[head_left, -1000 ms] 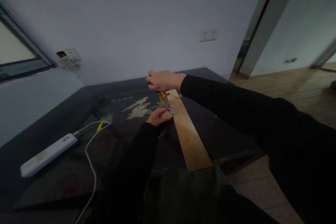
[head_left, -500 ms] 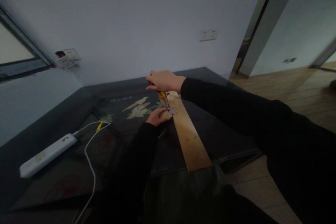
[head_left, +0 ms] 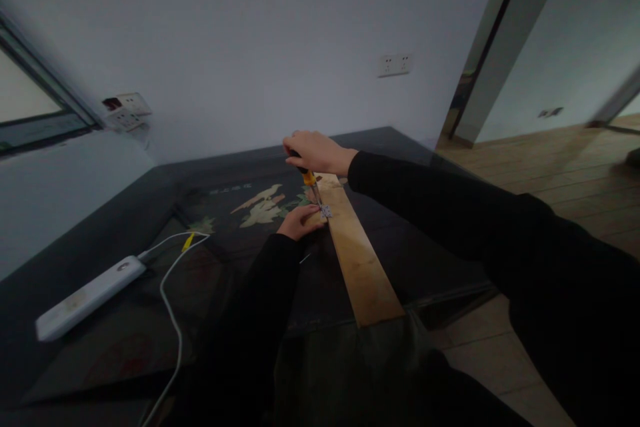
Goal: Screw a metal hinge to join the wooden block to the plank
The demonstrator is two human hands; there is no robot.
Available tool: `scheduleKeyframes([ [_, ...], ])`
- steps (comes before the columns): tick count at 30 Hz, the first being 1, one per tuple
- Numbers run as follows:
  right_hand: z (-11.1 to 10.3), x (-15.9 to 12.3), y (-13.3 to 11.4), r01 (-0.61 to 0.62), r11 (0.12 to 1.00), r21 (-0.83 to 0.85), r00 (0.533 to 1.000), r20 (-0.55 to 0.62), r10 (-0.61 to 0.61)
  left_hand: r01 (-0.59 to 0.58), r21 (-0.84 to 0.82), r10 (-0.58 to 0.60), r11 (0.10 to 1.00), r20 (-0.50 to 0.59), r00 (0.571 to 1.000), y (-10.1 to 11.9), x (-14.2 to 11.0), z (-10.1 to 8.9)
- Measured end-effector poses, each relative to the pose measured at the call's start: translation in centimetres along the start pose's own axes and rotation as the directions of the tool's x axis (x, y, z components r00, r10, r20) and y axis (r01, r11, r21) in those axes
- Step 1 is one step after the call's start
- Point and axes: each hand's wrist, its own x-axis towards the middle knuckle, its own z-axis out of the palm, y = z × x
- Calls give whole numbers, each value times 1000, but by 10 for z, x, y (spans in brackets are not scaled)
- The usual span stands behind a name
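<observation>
A screwdriver (head_left: pixel 310 179) with a yellow and black handle is gripped from above in my right hand (head_left: pixel 320 151). It stands slightly tilted, its shaft running down to a small metal hinge (head_left: pixel 326 211). The hinge lies across the left edge of a long wooden board (head_left: pixel 357 253) and a small wooden piece (head_left: pixel 315 219) beside it. My left hand (head_left: pixel 299 222) is closed on that small piece, thumb and fingers close to the hinge. Any screw under the tip is too small to make out.
The board lies on a dark table (head_left: pixel 430 247) with a painted bird and flowers. At left are a white power strip (head_left: pixel 90 297) and its cable (head_left: pixel 173 310) with a yellow tag (head_left: pixel 188 242). A thin metal bit (head_left: pixel 305 258) lies near my left wrist. A wall stands behind.
My right hand has shifted slightly to the right and turned on the screwdriver, so more of the handle shows. The left hand, hinge and board have stayed almost in place.
</observation>
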Motion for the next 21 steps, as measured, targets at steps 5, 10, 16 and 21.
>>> scheduleKeyframes([
  [5, 3, 2, 0, 0, 1000, -10, 999, -51, 0, -13, 65, 11, 998, 34, 999, 2, 2, -2],
  [10, -4, 7, -5, 19, 1000, 5, 995, -100, -18, -22, 59, 19, 998, 47, 999, 1, 3, -3],
  [16, -14, 2, 6, -46, 993, 107, 976, -207, 67, -34, 18, 33, 999, 32, 999, 1, 1, 0],
  [21, -9, -27, 30, -98, 956, 278, 905, -374, 201, -39, 29, 39, 999, 18, 999, 1, 0, 2],
])
